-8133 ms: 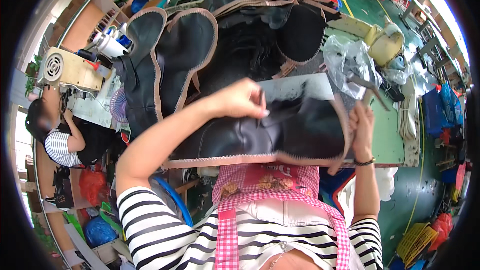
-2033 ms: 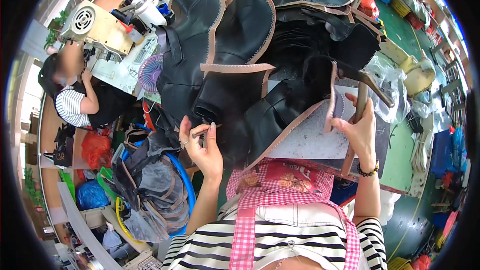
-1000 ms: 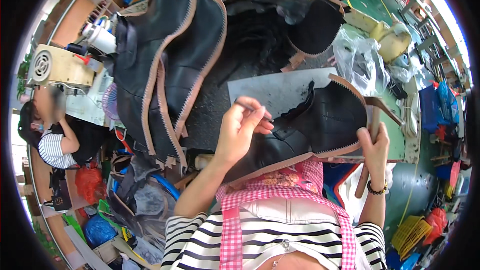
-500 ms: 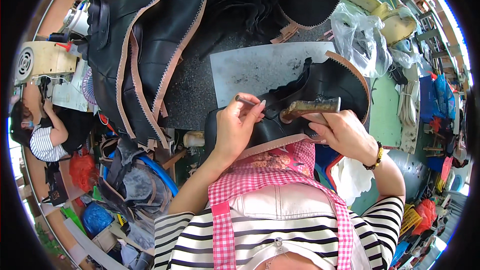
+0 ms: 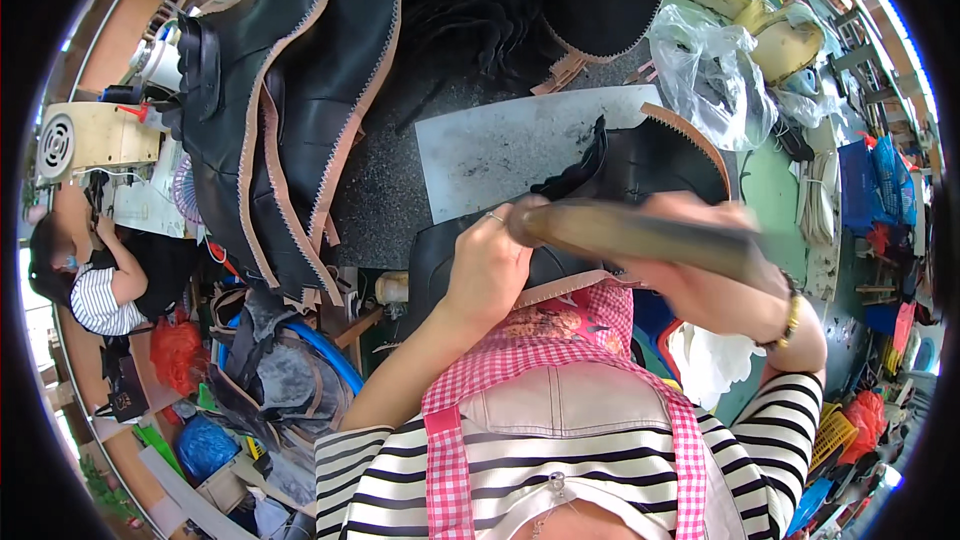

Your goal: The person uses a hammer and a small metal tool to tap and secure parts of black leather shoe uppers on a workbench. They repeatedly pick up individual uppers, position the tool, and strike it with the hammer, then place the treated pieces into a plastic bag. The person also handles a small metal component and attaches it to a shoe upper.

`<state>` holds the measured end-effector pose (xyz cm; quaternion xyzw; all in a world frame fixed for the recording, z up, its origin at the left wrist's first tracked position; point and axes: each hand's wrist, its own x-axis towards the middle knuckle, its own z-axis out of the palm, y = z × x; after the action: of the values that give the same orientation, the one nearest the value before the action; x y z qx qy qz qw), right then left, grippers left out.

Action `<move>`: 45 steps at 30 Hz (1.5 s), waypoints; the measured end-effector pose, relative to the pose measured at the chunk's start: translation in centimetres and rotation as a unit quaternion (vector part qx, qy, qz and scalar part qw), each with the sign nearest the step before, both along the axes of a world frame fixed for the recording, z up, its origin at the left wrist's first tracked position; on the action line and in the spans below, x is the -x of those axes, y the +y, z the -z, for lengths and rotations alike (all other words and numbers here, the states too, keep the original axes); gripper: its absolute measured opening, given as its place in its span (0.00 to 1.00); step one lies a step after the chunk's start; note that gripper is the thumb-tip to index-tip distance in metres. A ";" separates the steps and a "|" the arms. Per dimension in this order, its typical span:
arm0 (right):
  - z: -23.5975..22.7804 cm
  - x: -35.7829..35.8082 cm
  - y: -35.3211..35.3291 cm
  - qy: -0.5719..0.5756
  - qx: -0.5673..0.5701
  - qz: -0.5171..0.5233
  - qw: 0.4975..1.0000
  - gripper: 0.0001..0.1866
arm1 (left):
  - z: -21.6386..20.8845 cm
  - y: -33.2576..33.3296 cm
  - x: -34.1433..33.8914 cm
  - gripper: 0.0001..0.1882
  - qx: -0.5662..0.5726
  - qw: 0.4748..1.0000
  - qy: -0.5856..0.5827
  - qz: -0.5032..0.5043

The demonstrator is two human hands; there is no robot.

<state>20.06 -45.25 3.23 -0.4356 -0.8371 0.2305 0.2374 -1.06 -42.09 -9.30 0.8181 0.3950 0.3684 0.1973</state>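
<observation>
My right hand (image 5: 690, 260), blurred by motion, grips a hammer (image 5: 640, 235) with a worn brown head. The hammer is raised over the work and smeared along its length. My left hand (image 5: 485, 265), wearing a ring, is closed beside the hammer's near end. The thin metal punch it held half a second ago is hidden behind the hammer now. Beneath both hands lies a black leather boot upper (image 5: 660, 160) with a tan zigzag-cut edge, reaching over the table's front. A whitish board (image 5: 480, 145) lies partly under it.
More black leather uppers (image 5: 330, 70) with tan edges are heaped on the left of the dark table (image 5: 375, 205). Stacked black pieces (image 5: 470, 20) lie at the back. A clear plastic bag (image 5: 710, 80) is at right. At far left sits another person (image 5: 105, 285).
The hammer has risen from the leather and swung left and up, now covering the punch. My right hand moved with it and blurred. My left hand stays nearly in place.
</observation>
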 end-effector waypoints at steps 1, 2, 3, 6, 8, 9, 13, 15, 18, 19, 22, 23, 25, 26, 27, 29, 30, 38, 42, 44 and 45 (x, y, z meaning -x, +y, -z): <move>1.8 -0.2 0.3 -0.031 0.063 0.019 0.997 0.10 | 0.3 -0.3 0.3 0.03 0.090 0.995 -0.034 -0.014; 2.5 -0.7 0.4 -0.045 0.076 0.051 0.995 0.09 | 0.8 -0.5 0.5 0.03 0.174 0.981 -0.072 -0.037; 3.0 -1.2 0.6 -0.060 0.089 0.083 0.991 0.08 | 0.9 -0.4 0.6 0.02 0.258 0.958 -0.109 -0.058; 5.9 -1.9 -0.6 -0.075 0.137 0.106 0.982 0.11 | 0.8 -0.2 0.5 0.02 0.306 0.938 -0.154 -0.059; 6.3 -1.5 -0.7 -0.069 0.144 0.097 0.982 0.13 | 0.6 0.0 0.5 0.02 0.313 0.932 -0.174 -0.057; 6.4 -1.4 -0.7 -0.066 0.147 0.093 0.982 0.14 | 0.7 -0.1 0.5 0.03 0.319 0.926 -0.191 -0.061; 6.3 -1.5 -0.3 -0.094 0.136 0.077 0.983 0.15 | 0.8 0.0 0.4 0.03 0.331 0.915 -0.221 -0.063; 6.0 -1.7 -0.3 -0.102 0.140 0.074 0.982 0.13 | 0.7 0.1 0.3 0.03 0.331 0.917 -0.213 -0.061; 3.6 -1.6 0.0 -0.059 0.127 0.094 0.986 0.12 | 0.7 0.1 0.1 0.03 0.301 0.934 -0.181 -0.060; 2.1 -1.4 0.3 -0.034 0.120 0.097 0.987 0.12 | 1.2 0.0 0.1 0.03 0.274 0.945 -0.163 -0.066; -1.0 -0.8 0.3 0.117 -0.059 0.080 0.988 0.12 | 0.9 -0.4 -0.2 0.05 0.157 0.983 -0.077 -0.059; -1.0 -0.5 0.2 0.092 -0.046 0.057 0.993 0.10 | 0.6 -0.5 -0.4 0.05 0.108 0.992 -0.043 -0.054; -1.5 0.4 0.1 -0.061 0.065 0.027 0.996 0.10 | 0.9 -0.7 -0.3 0.05 0.049 0.998 0.001 -0.039; -0.1 -0.3 0.3 -0.058 0.074 0.056 0.994 0.11 | 0.7 -0.8 -0.5 0.05 0.071 0.996 -0.005 -0.051; 2.0 -1.4 0.4 -0.054 0.083 0.085 0.991 0.11 | 0.4 -0.8 -0.4 0.05 0.093 0.994 -0.011 -0.063; 2.8 -2.4 -0.3 -0.042 0.135 0.141 0.980 0.13 | 0.1 -0.2 -0.4 0.04 0.226 0.963 -0.137 -0.053; 2.7 -2.7 -0.5 -0.034 0.156 0.164 0.974 0.13 | -0.3 0.4 -0.3 0.04 0.291 0.935 -0.199 -0.046; 3.7 -2.9 -1.1 -0.052 0.090 0.127 0.986 0.13 | -3.4 7.4 -1.4 0.06 0.312 0.929 0.067 0.187; 4.4 -1.2 0.1 -0.088 0.067 0.116 0.987 0.14 | -3.7 10.4 -1.2 0.07 0.315 0.917 0.119 0.214; 5.7 -1.1 0.6 -0.124 0.067 0.110 0.984 0.15 | -2.6 9.4 0.1 0.07 0.213 0.958 0.014 0.192; 5.9 -1.3 0.8 -0.123 0.072 0.114 0.983 0.16 | -2.5 8.2 0.8 0.06 0.304 0.945 -0.059 0.109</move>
<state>21.34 -44.47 -2.64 -0.5689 -0.7861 0.2063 0.1256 -1.82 -33.90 -6.85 0.7342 0.3844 0.2549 0.4982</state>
